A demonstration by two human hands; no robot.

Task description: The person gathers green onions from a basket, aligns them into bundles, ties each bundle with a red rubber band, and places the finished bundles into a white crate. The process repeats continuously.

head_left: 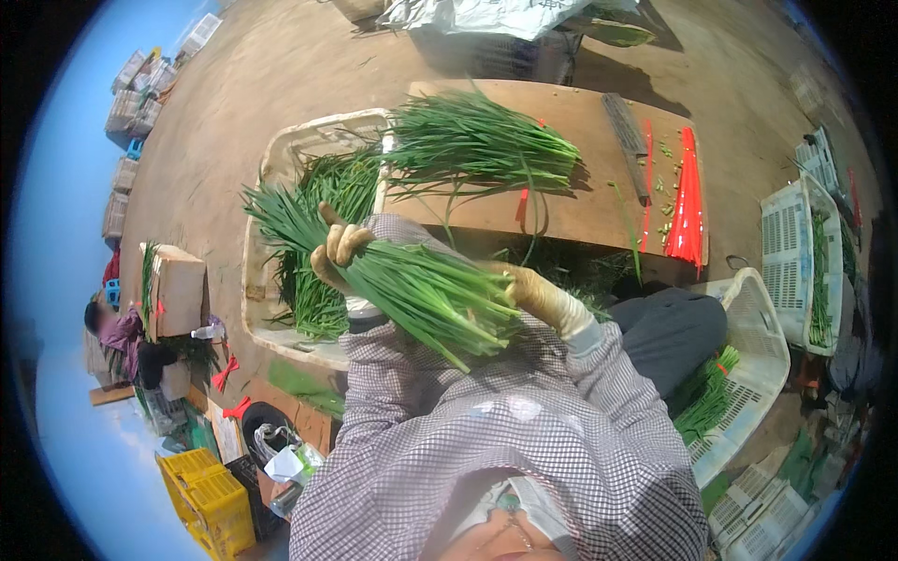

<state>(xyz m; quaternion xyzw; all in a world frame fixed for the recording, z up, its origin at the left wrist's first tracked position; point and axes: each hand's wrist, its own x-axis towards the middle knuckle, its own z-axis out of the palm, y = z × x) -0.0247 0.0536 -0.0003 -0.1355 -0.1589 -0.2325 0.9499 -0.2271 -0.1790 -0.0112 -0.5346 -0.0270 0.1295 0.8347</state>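
Observation:
My left hand [340, 251], in a stained pale glove, is wrapped around a thick bundle of garlic chives [421, 280] in front of my chest. The leaf tips point to the upper left and the pale stem ends to the lower right. My right hand [539, 294], gloved too, is at the stem ends; its fingers are partly hidden, so its grip is unclear. Beyond the bundle, a second bunch of chives [484, 144] lies on a wooden board [568, 217], with red tape around it. Loose chives [319, 308] fill part of a white plastic crate [254, 280] at the left.
On the board's right lie a dark, flat bar [624, 147], red tie strips [684, 203] and cut stem bits [663, 186]. A white crate [754, 379] with tied chives [708, 393] stands by my right side. A co-worker [123, 336] sits far left, near yellow crates [207, 501].

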